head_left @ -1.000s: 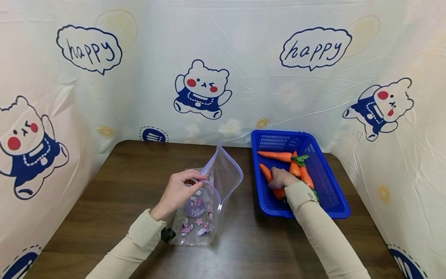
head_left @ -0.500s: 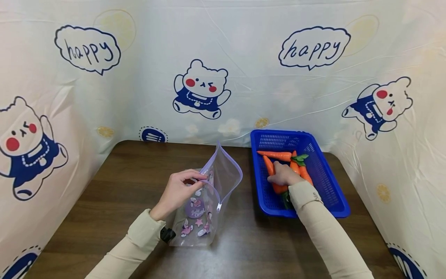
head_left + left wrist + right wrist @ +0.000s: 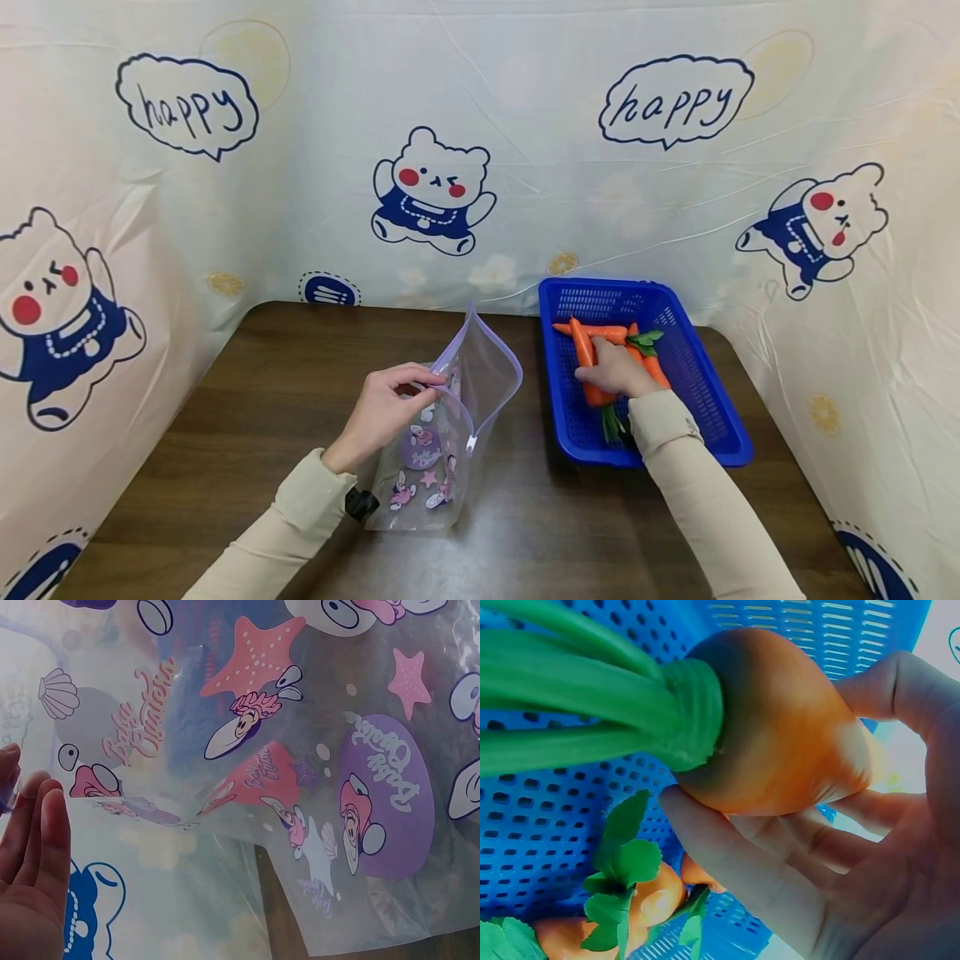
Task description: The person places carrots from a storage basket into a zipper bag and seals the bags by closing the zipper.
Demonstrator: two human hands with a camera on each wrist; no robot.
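Observation:
With thumb and fingers, my left hand (image 3: pixel 386 410) pinches the purple zip edge of a clear plastic zip bag (image 3: pixel 427 492) printed with pink and purple cartoons. The bag's mouth gapes toward the right, and a white slider hangs at its lower corner. My right hand (image 3: pixel 617 367) grips an orange carrot (image 3: pixel 584 354) with a green stalk, over the left half of the blue basket (image 3: pixel 558 417). In the right wrist view the thumb and fingers wrap round the carrot (image 3: pixel 780 727), whose stalk points left.
Several other carrots (image 3: pixel 600 333) with green leaves (image 3: pixel 645 342) lie in the basket beneath and beside my right hand. The basket stands at the right of the brown wooden table (image 3: pixel 247 417). A printed cloth (image 3: pixel 525 125) hangs behind and at both sides.
My right hand has taken hold of the carrot and raised it, its tip swinging up and away, its green stalk coming into view. My left hand and the bag stay in place.

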